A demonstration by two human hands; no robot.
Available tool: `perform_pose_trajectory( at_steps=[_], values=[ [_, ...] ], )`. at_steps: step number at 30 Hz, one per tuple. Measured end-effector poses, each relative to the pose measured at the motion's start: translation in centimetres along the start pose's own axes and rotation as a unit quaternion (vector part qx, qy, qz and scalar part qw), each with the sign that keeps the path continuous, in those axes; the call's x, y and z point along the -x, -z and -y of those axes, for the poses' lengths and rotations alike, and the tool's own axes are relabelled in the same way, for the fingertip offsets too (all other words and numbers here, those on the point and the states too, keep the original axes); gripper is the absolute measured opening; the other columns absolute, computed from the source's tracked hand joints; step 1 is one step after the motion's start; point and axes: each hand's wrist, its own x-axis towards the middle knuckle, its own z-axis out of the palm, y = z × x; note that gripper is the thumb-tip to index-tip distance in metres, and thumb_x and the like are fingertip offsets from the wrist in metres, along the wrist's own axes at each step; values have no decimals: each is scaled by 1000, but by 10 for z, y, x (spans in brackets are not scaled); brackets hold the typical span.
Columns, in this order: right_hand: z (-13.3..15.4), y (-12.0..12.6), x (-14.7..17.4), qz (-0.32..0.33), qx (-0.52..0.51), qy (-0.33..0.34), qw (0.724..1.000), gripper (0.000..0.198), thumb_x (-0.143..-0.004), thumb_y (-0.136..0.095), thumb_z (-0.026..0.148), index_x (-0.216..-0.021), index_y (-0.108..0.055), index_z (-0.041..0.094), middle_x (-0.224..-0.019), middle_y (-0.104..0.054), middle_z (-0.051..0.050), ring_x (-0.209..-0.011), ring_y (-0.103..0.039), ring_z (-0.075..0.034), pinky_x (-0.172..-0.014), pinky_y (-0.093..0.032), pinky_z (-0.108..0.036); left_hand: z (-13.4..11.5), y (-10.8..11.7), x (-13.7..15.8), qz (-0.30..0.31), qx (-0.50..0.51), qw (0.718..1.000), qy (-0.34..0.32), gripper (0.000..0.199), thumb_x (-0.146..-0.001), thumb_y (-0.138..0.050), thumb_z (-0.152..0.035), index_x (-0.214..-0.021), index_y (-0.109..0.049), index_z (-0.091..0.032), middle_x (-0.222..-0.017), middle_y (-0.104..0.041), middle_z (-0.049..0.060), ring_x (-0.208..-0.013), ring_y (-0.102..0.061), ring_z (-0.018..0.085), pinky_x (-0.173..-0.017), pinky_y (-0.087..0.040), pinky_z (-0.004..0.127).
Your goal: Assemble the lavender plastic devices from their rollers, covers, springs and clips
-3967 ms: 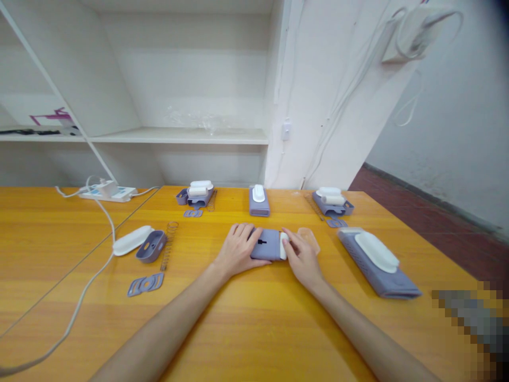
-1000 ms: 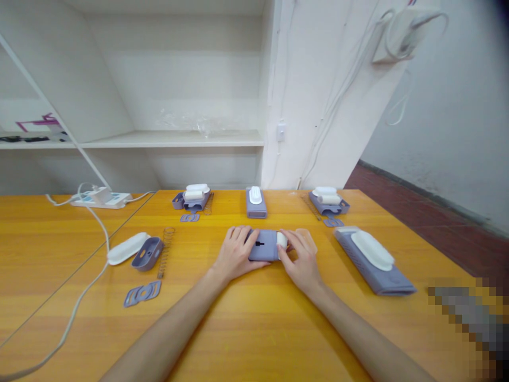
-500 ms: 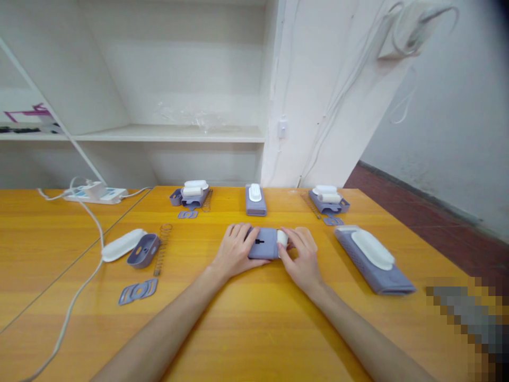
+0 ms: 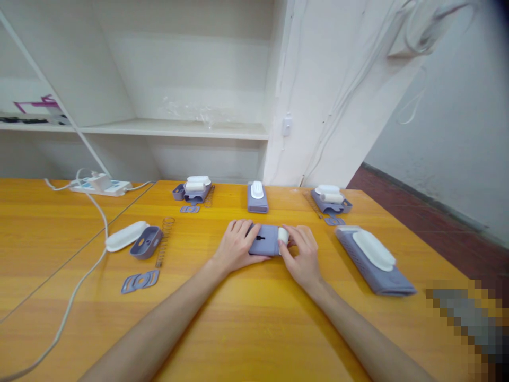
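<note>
In the middle of the table lies a purple-grey plastic case (image 4: 269,240) with a dark slot in its face. My left hand (image 4: 234,246) is closed around its left end, thumb along the near edge. At the right end my right hand (image 4: 302,253) pinches a white cylinder (image 4: 283,235) between thumb and fingers. The cylinder sits against the case's end; how far inside it reaches is hidden. To the left are a white oval cover (image 4: 127,236), a purple-grey cup-like part (image 4: 147,243), a coil spring (image 4: 165,241) and a flat slotted plate (image 4: 140,281).
A larger purple-grey case with a white cover (image 4: 374,249) lies to the right. Behind stand a covered case (image 4: 257,205) and two part sets, one with a white roll (image 4: 194,187), one with another roll (image 4: 332,198). A power strip (image 4: 115,187) and cable (image 4: 75,284) occupy the left.
The whole view has shifted slightly. Both hands keep the same hold on the case and the white cylinder, with no clear movement of either.
</note>
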Motion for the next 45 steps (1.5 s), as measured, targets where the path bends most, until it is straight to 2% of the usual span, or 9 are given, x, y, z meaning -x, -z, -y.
perform_pose_trajectory(
  at_steps=[6, 15, 25, 30, 36, 45],
  values=[
    [0, 0, 0, 5, 0, -8, 1000, 32, -84, -53, 25, -115, -55, 19, -108, -58, -10, -98, -55, -23, -84, -49, -40, 0, -1, 0, -5, -2, 1000, -3, 75, -71, -51, -68, -122, -48, -13, -113, -53, 16, -102, -48, 31, -89, -37, 45],
    [0, -1, 1, 1, -6, -11, 1000, 33, -83, -54, 24, -115, -55, 18, -104, -58, -10, -90, -56, -21, -73, -52, -35, 1, -3, 0, -9, -2, 1000, -5, 76, -72, -49, -70, -122, -48, -12, -113, -53, 17, -102, -47, 30, -88, -37, 45],
    [0, -1, 0, 10, -22, -22, 999, 32, -83, -54, 26, -114, -56, 19, -106, -59, -10, -90, -57, -21, -75, -52, -36, 1, -1, 0, -6, 6, 1000, 2, 76, -71, -48, -71, -122, -47, -14, -113, -53, 16, -103, -48, 31, -88, -37, 45],
    [-6, -3, 2, 38, -78, -49, 995, 39, -82, -55, 29, -121, -53, 20, -112, -59, -10, -93, -58, -21, -76, -53, -37, 0, -2, 0, -12, 12, 1000, 6, 75, -71, -51, -69, -123, -46, -15, -113, -53, 16, -103, -48, 31, -89, -36, 45],
    [-23, -10, 2, 81, -186, -99, 974, 41, -84, -54, 31, -123, -53, 21, -115, -61, -9, -97, -60, -21, -85, -51, -40, 0, -1, 1, -13, 12, 1000, 11, 76, -69, -55, -68, -123, -46, -15, -113, -53, 16, -104, -48, 31, -89, -37, 46],
    [-20, -6, 3, 123, -202, -100, 967, 48, -84, -53, 30, -130, -45, 19, -113, -60, -10, -83, -61, -17, -74, -52, -34, 1, -3, 0, -16, 12, 1000, 18, 76, -68, -57, -67, -121, -48, -14, -113, -54, 16, -103, -49, 30, -90, -37, 44]
  ],
)
